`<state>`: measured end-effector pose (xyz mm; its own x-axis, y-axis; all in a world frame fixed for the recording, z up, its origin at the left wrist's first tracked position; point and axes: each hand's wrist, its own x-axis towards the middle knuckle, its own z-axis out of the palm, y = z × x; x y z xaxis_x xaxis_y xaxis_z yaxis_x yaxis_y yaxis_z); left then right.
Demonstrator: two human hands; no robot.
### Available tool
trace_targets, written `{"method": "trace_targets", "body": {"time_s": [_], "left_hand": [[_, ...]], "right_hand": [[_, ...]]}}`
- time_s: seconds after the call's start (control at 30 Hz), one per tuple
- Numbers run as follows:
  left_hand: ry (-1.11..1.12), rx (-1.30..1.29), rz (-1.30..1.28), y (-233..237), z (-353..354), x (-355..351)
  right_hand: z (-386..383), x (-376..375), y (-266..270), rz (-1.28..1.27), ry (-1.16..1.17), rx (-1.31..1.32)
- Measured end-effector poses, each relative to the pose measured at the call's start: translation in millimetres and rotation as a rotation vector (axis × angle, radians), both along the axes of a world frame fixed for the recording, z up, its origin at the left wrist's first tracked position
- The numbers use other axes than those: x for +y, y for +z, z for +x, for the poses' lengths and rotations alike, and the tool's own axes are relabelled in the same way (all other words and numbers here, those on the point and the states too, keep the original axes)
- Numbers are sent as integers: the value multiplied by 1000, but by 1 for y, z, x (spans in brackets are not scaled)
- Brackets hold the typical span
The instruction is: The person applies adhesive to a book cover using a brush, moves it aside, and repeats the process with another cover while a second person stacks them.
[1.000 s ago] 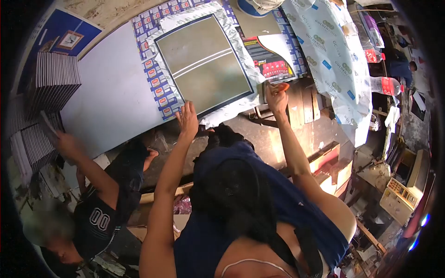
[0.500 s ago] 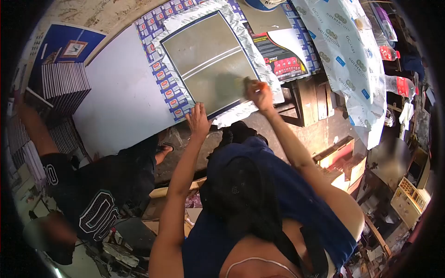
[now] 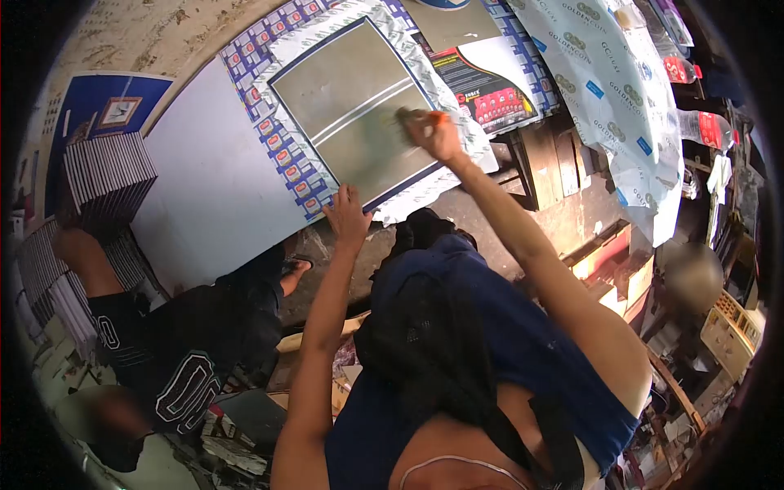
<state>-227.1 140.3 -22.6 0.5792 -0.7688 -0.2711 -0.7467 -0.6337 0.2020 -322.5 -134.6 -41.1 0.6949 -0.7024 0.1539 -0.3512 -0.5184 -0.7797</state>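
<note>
A flat grey-beige panel [image 3: 333,79] with dark blue edges and two pale strips across it lies on crumpled white-and-silver sheeting [image 3: 282,51]. In my right hand [image 3: 437,139] is a brush [image 3: 403,119], its dark tip over the panel's right half near the strips; a bit of orange shows at the hand. A wet-looking darker patch or shadow spreads below the brush. My left hand [image 3: 349,219] rests with its fingers extended on the panel's bottom left corner.
A plain white board [image 3: 196,180] lies left, beside stacked thin panels [image 3: 110,175], where another person in a black shirt [image 3: 175,351] reaches. To the right are a printed poster [image 3: 494,94], a draped printed sheet [image 3: 600,98] and plastic bottles [image 3: 704,129]. A wooden stand [image 3: 547,171] sits below.
My right hand has moved the brush leftward and up, from the panel's right edge further onto its surface. My left hand stays at the corner. The other person's arm has shifted slightly by the stacks.
</note>
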Motion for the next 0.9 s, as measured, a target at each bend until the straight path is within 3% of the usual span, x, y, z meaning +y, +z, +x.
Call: {"method": "trace_targets", "body": {"time_s": [0.07,0.13,0.17,0.2,0.23,0.3,0.33,0.4,0.43,0.47,0.53,0.57,0.6,0.73,0.8,0.87,0.9], "left_hand": [[2,19,-9,-1,1,0],[9,22,-15,1,3,3],[14,16,-23,2,3,2],[16,13,-31,2,1,0],[28,13,-21,1,-1,-1],[23,20,-27,-3,-1,0],[13,20,-28,-4,0,1],[-3,44,42,16,0,-5],[-11,29,33,17,0,-7],[-12,17,22,17,-1,-7],[-31,18,16,12,-3,-1],[-39,12,12,13,-3,1],[-43,-1,1,13,-1,-3],[-45,-21,14,13,-3,-4],[-36,-23,31,9,-2,-5],[-24,12,49,4,0,-5],[-25,-32,35,-3,-1,-3]], "right_hand": [[-23,-18,16,-245,-48,-40],[-31,-16,46,-332,-156,-21],[-32,0,49,-169,-294,18],[-41,13,9,50,-227,-122],[-22,49,52,-17,-197,-243],[-8,109,17,2,-115,-242],[-6,117,41,-88,63,-180],[-45,90,-12,-192,109,-95],[-57,70,7,463,-89,-134],[-87,39,-36,263,-53,-129],[-103,2,48,-93,-241,182],[-112,-12,42,-150,-317,146],[-105,-10,63,-47,-408,205],[-60,40,67,-104,44,-264],[-46,19,45,-385,231,-62],[-59,-60,-21,-367,258,453],[-52,-75,19,-323,61,222]]}}
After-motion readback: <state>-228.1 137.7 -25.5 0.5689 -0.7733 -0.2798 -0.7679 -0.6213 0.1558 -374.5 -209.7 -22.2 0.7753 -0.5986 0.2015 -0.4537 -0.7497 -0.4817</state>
